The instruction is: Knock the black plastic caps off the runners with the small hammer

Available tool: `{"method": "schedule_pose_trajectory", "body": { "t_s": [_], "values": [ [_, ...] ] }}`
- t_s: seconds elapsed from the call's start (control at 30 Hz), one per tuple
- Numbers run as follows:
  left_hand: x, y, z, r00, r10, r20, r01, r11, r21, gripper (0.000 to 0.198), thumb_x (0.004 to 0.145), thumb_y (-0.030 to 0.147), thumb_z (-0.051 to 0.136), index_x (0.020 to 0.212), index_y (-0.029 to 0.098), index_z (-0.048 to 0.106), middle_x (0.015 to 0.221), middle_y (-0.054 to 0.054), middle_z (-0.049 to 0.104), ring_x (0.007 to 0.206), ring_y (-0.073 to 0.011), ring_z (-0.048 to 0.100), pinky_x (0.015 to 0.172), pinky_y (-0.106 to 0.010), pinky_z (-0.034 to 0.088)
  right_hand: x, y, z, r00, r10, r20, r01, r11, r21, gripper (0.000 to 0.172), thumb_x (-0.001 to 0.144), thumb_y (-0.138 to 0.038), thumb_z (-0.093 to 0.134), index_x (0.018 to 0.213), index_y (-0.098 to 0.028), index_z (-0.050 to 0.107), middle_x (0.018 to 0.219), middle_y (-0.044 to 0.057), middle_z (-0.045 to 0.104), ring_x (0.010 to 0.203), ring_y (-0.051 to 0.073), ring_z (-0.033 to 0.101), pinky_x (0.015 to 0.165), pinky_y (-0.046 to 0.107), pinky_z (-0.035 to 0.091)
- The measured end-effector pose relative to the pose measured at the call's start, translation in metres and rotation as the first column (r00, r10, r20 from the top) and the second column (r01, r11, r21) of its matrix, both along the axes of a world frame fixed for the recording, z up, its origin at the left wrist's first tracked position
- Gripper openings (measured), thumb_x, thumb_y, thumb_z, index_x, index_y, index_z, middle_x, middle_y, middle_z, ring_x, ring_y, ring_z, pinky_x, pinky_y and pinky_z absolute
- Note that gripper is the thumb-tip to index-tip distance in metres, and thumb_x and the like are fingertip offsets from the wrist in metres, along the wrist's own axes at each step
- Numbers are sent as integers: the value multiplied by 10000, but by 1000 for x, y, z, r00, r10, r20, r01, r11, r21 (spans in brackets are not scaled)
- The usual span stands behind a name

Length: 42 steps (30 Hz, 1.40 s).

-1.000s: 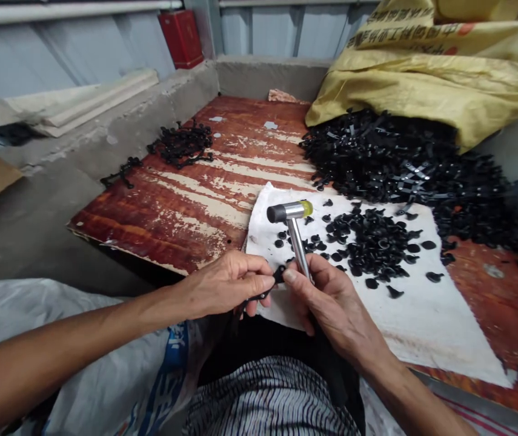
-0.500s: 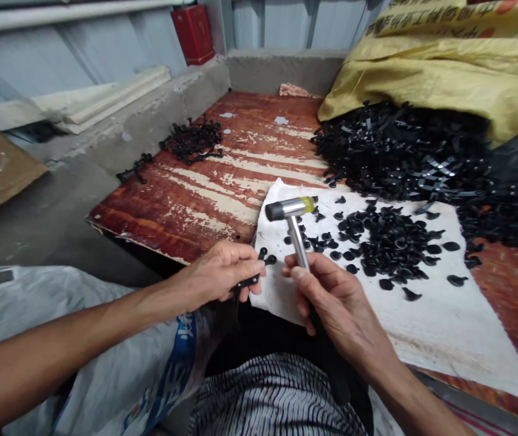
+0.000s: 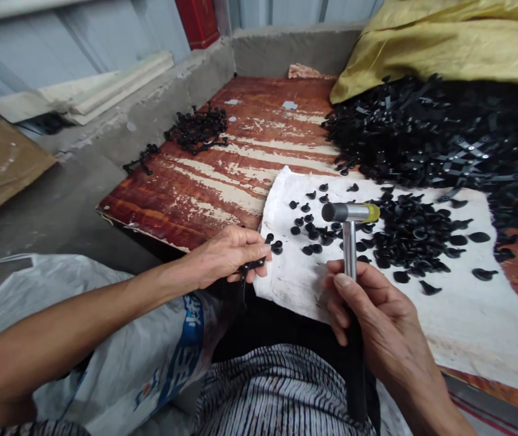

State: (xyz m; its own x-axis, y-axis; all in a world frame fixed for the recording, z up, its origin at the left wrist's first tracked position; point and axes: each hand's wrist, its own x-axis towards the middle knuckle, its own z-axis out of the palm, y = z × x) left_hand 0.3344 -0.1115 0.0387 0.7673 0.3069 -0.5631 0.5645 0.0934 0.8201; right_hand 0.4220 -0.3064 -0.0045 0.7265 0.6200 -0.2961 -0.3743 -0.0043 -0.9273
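Note:
My left hand (image 3: 229, 254) is closed on a black jointed linkage (image 3: 253, 264), near the left corner of the white cloth (image 3: 458, 327). Rounded black ends of the piece stick out past my thumb, and part of it hangs below my fingers. In my right hand (image 3: 377, 303) is a small mallet (image 3: 350, 245), held by its handle with the head up. The mallet head has a black face on the left and a yellow one on the right. Behind it, many small black suction-cup-like pieces (image 3: 406, 233) lie scattered and heaped on the cloth.
A big pile of black linkages (image 3: 422, 133) spills from under a yellow woven sack (image 3: 468, 42) at the back right. More black linkages (image 3: 199, 128) lie at the worn red board's (image 3: 186, 212) far left. A white sack (image 3: 117, 339) lies by my left forearm.
My right hand has moved right with the mallet, away from my left hand, and the mallet stands more upright. My left hand keeps its hold. The view has shifted slightly.

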Motion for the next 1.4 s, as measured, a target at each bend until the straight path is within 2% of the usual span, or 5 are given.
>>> {"method": "schedule_pose_trajectory", "body": {
  "t_s": [0.77,0.97,1.07,1.2,1.4],
  "values": [
    [4,-2,0,999,-5,-32,6,999,38,207,871,191,538,681,123,583,539,3,614,364,-42,479,301,-122,272,0,2,0,999,24,22,-24,1000,5,331,763,-466,729,940,-204,634,704,-17,605,391,50,414,287,166,369],
    [8,0,5,995,-40,-86,50,992,117,225,867,156,525,649,129,575,539,7,613,362,-42,482,291,-126,253,3,-7,5,970,129,208,-106,987,-122,310,874,-470,595,1048,-218,645,729,6,633,408,75,434,306,189,382],
    [8,4,4,992,-83,-94,96,986,140,224,857,186,547,640,136,571,544,2,615,360,-47,480,290,-137,250,4,-14,11,827,216,519,-94,963,-251,346,936,-378,516,1227,-222,622,745,34,675,520,135,588,424,236,513],
    [7,6,1,989,-125,-82,138,973,184,191,837,223,571,665,142,580,564,1,624,354,-46,470,291,-147,235,3,-18,17,425,246,871,-89,969,-230,503,932,-139,467,1427,-232,484,1047,103,711,808,186,711,730,318,604],
    [7,4,2,990,-119,-82,133,971,197,191,843,184,541,661,136,572,559,7,601,370,-46,478,292,-143,236,7,-19,13,113,399,910,-82,917,-391,645,905,-50,430,1516,-238,348,820,69,652,538,152,617,451,241,530]
  ]
}}
